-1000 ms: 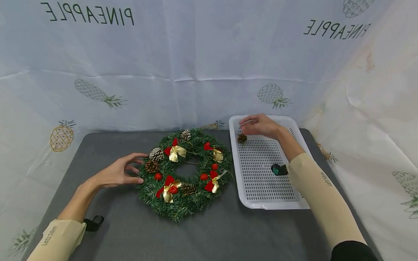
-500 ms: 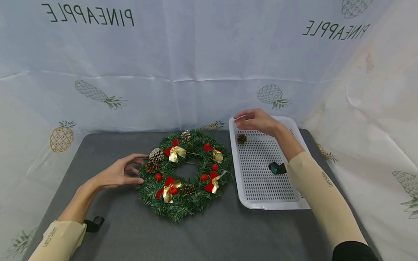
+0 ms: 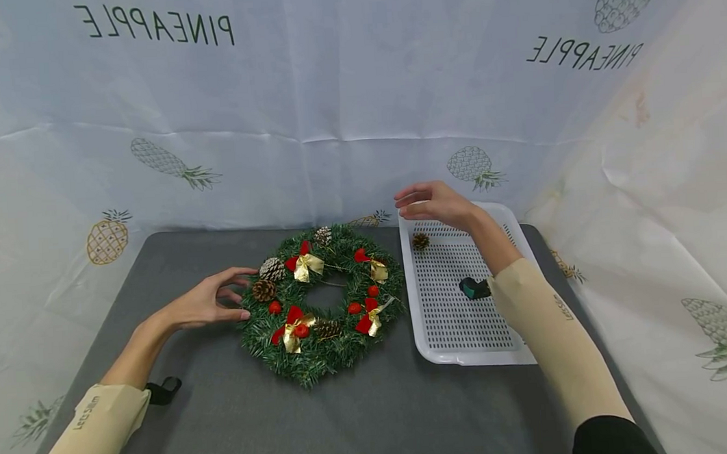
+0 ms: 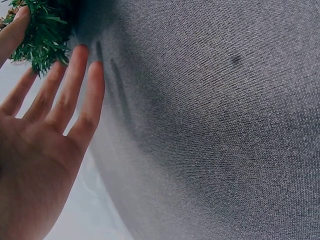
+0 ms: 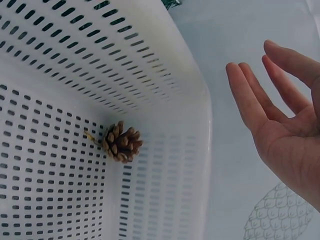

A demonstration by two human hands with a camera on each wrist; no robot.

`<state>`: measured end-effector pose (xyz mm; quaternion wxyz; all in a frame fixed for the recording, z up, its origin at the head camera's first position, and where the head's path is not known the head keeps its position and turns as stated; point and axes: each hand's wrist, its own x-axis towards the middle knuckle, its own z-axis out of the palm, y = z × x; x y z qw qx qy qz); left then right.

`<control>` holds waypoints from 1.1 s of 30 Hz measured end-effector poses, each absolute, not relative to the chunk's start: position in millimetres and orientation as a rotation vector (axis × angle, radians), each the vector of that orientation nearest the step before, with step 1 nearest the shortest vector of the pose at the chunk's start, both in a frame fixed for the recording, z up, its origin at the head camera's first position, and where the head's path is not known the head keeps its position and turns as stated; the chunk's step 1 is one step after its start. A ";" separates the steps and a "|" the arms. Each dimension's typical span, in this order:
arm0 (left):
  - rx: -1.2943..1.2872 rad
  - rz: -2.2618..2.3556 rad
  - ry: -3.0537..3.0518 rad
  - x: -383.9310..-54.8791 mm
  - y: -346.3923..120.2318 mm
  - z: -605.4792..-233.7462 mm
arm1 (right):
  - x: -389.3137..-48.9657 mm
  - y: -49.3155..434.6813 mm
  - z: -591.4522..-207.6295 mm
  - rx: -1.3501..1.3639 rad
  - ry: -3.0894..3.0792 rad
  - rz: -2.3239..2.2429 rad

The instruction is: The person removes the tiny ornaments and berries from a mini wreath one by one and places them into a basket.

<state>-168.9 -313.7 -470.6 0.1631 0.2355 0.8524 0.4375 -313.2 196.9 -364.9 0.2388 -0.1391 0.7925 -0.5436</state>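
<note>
A green wreath (image 3: 351,351) lies on the grey table, decorated with red and gold bows, red berries and several pine cones. My left hand (image 3: 210,300) is at its left edge, fingers spread and fingertips at the needles. In the left wrist view the palm of that left hand (image 4: 45,135) shows, with nothing in it. Above the far left corner of a white perforated basket (image 3: 432,350) hovers my right hand (image 3: 439,202), its fingers relaxed and holding nothing. A brown pine cone (image 3: 420,241) lies in the basket's far left corner, below the right hand; the right wrist view shows this pine cone (image 5: 122,142) closely.
The grey table (image 3: 225,419) ends at a white curtain (image 3: 331,85) printed with pineapples, which hangs behind and on both sides. A dark strap (image 3: 474,288) hangs from the right sleeve over the basket, and another strap (image 3: 163,390) from the left sleeve.
My right hand has moved left and farther back, away from the pine cone, which stays in the basket. My left hand and the wreath have stayed in place.
</note>
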 end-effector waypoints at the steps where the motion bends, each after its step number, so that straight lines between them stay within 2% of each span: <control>1: 0.672 1.247 2.431 -168.9 -313.5 -470.3 | -313.0 195.6 -364.1 -0.387 2.166 -1.491; 33: 0.684 1.220 2.461 -168.3 -311.6 -468.8 | -315.5 126.4 -359.7 -0.543 2.079 -1.488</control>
